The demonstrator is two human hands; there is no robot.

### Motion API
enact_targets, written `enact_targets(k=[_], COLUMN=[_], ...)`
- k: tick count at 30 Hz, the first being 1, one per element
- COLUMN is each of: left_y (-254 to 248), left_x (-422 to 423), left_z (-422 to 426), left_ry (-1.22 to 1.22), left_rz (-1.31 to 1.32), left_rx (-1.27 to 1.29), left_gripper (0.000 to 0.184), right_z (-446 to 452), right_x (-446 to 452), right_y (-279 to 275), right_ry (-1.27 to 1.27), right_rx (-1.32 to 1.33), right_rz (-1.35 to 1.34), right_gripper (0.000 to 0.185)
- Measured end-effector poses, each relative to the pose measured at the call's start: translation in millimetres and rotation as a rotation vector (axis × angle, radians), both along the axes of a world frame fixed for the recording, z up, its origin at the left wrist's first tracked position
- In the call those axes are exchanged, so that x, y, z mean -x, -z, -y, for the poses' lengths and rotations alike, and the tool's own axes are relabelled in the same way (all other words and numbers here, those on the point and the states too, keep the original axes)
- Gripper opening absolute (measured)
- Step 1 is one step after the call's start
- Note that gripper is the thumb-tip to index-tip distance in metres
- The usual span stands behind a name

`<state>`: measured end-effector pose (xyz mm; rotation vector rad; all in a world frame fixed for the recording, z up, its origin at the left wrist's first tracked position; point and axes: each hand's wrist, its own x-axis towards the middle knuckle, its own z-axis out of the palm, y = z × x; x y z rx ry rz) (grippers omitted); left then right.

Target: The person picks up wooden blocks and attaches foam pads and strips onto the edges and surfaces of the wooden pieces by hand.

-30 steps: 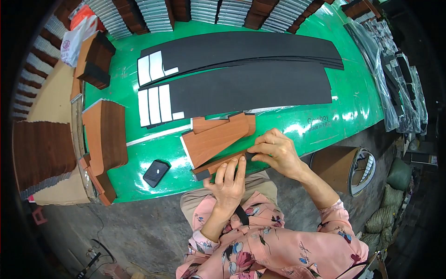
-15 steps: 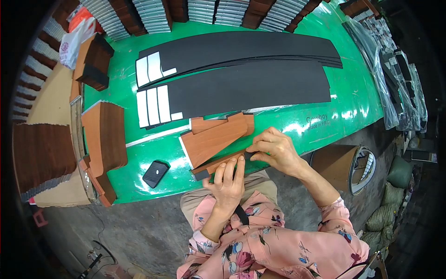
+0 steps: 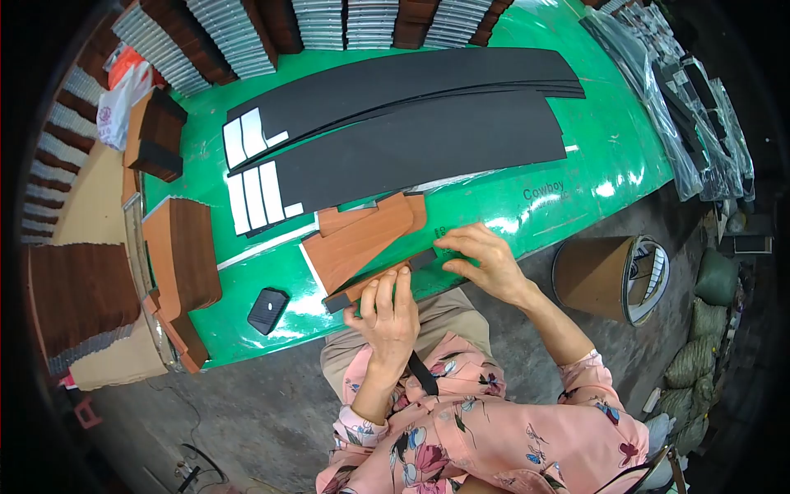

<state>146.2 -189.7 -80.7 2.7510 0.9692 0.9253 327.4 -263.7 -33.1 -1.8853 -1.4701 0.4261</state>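
My left hand point(image 3: 385, 317) grips a narrow wood-grain strip point(image 3: 354, 291) with black ends at the table's near edge, its fingers over the top and its thumb in front. My right hand point(image 3: 485, 259) is just past the strip's right end, thumb and forefinger spread, holding nothing. Right behind the strip lie several flat wood-grain pieces point(image 3: 355, 251), overlapping one another, with a pale edge at their left. A small black box-like object point(image 3: 268, 310) rests on the green table to the left of my left hand.
Long black sheets point(image 3: 428, 148) with white pieces point(image 3: 257, 198) on their left ends cover the middle of the green table point(image 3: 609, 165). Stacked brown panels point(image 3: 185, 251) stand at left, with more rows along the back. Plastic-wrapped goods point(image 3: 699, 148) lie right; a round bin point(image 3: 584, 276) is on the floor.
My right hand has let go of the strip's right end, and its fingers have opened. My left hand keeps its grip. The whole view has shifted slightly.
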Motion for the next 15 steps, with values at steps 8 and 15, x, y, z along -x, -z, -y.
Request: enact_targets(k=[8,15], left_y=[-8,-8], left_x=[-4,-7], left_z=[-2,-1], left_ry=[-0.005,-0.026], left_rz=[-0.045,-0.076], left_rx=[-0.043,-0.056], left_gripper=[0.045,0.044], right_z=[-8,-13], right_x=[6,5], right_y=[7,4], right_ry=[0.023,0.018], right_rx=[-0.057,-0.030], right_rz=[-0.057,-0.073], right_gripper=[0.029,0.019])
